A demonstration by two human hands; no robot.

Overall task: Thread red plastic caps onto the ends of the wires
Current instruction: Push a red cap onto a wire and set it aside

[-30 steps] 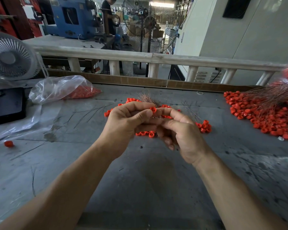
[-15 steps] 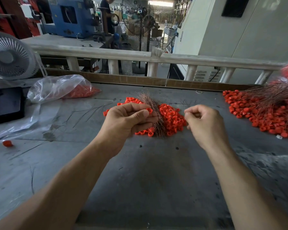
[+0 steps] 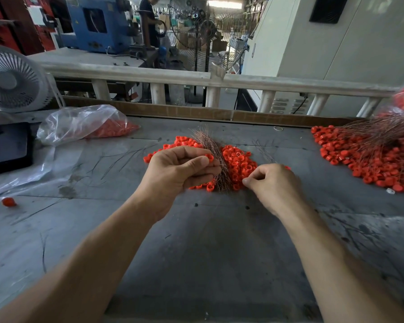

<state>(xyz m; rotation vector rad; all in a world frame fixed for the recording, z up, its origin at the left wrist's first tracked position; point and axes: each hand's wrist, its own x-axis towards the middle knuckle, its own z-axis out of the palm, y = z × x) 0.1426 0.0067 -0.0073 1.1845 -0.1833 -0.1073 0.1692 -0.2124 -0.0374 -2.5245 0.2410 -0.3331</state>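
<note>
Left hand (image 3: 177,169) pinches red cap (image 3: 209,157) between thumb and forefinger; right hand (image 3: 274,183) fingers curled, tips pinched beside cap pile (image 3: 237,162) and wire bundle (image 3: 214,148) on table (image 3: 196,252); pinched item too small to tell

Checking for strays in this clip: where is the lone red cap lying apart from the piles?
In the head view, the lone red cap lies at the table's far left, on the grey top beside the clear plastic sheet.

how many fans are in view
3. A white desk fan stands at the table's far left edge. Two tall metal pedestal fans stand on the floor beyond the railing: one facing the camera, one right of it. Others may be hidden.
</note>
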